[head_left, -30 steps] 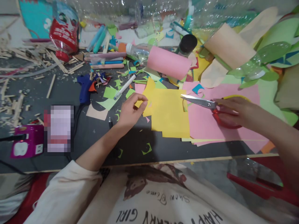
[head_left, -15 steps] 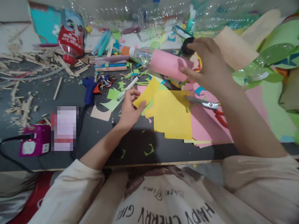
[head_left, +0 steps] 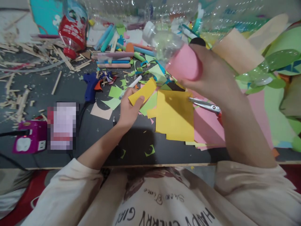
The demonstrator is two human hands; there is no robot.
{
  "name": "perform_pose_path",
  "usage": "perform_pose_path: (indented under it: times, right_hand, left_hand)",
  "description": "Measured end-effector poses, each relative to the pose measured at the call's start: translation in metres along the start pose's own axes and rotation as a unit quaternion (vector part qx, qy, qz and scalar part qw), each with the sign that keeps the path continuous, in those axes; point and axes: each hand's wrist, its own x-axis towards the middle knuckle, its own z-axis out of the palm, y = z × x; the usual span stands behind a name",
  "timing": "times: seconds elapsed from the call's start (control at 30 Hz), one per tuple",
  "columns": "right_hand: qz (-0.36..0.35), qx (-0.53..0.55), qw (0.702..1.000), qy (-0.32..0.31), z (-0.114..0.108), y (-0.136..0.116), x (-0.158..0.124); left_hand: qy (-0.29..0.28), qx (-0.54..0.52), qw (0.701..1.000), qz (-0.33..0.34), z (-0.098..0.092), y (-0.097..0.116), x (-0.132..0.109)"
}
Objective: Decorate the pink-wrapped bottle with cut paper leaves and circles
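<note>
Sheet (head_left: pixel 174 121): solid yellow. Beyond sheet: clear bottle (head_left: pixel 166 42), white cap (head_left: pixel 148 30), pink wrap (head_left: pixel 183 64). Left of sheet: yellow strip (head_left: pixel 144 91), blue glue gun (head_left: pixel 90 87). Right of sheet: pink paper (head_left: pixel 208 125).

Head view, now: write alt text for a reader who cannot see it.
A person's right hand holds a clear bottle with a pink wrap above a cluttered table, while the left hand holds a yellow strip. Scissors lie across yellow sheets and pink sheets, partly hidden by the right forearm.
</note>
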Motion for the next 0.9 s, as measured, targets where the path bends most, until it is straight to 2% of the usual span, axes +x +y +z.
perform_pose_path:
  times: [0.07,0.13,0.23,0.3,0.43,0.6,0.77,0.9]
  right_hand:
    - [-0.011,0.013,1.000,-0.018,-0.011,0.009,-0.030]
    - [-0.027,-0.028,0.997,-0.064,-0.013,0.023,-0.059]
    - [-0.072,-0.072,0.983,-0.152,0.000,0.043,-0.090]
    - [-0.093,-0.073,0.984,-0.135,0.014,0.048,-0.099]
    - [-0.123,-0.070,0.987,-0.082,0.031,0.028,-0.092]
    - [-0.114,-0.055,0.986,-0.110,0.030,-0.007,-0.068]
    - [-0.116,0.005,0.993,-0.023,0.031,-0.008,-0.063]
    - [-0.107,0.008,0.994,-0.003,0.038,-0.001,-0.067]
  left_hand:
    - [0.015,-0.007,1.000,-0.005,0.000,-0.002,0.000]
    - [0.025,-0.016,1.000,-0.005,0.001,-0.002,0.000]
    - [0.030,-0.016,0.999,0.000,0.002,-0.002,0.000]
    - [0.025,-0.005,1.000,0.007,0.002,-0.003,0.000]
    - [0.025,0.018,0.999,0.029,0.000,-0.007,-0.001]
    - [0.014,0.050,0.998,0.043,-0.003,-0.011,0.000]
    - [-0.023,0.010,0.999,0.041,-0.001,-0.006,-0.001]
    - [-0.067,0.031,0.994,0.077,0.002,0.004,-0.006]
